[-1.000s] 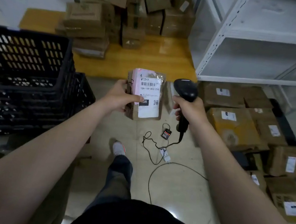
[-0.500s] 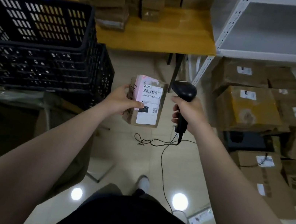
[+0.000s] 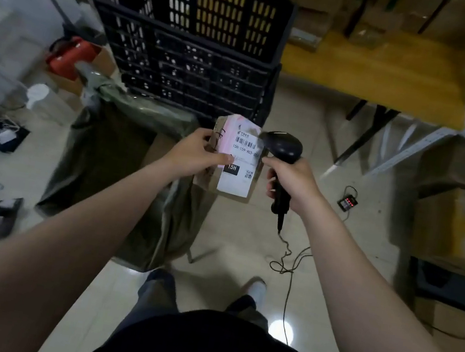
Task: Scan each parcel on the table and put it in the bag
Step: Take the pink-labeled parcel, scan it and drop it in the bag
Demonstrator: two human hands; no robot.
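**Left hand (image 3: 195, 151) and right hand (image 3: 291, 182) both full**

The left hand pinches a small brown cardboard parcel (image 3: 236, 161) by its white-and-pink label, in mid-air. The right hand's fingers curl round a black corded barcode scanner (image 3: 282, 150), its head just beside the barcode. Nearby on the floor, an olive-green fabric bag (image 3: 112, 157) gapes before stacked black plastic crates (image 3: 190, 47).

Small brown cardboard parcel (image 3: 236, 181), pink-and-white label facing the camera, held upright at frame centre. Black handheld scanner (image 3: 282, 148) is right beside it, head overlapping the label's edge. Olive bag (image 3: 144, 108) gapes open left of centre.
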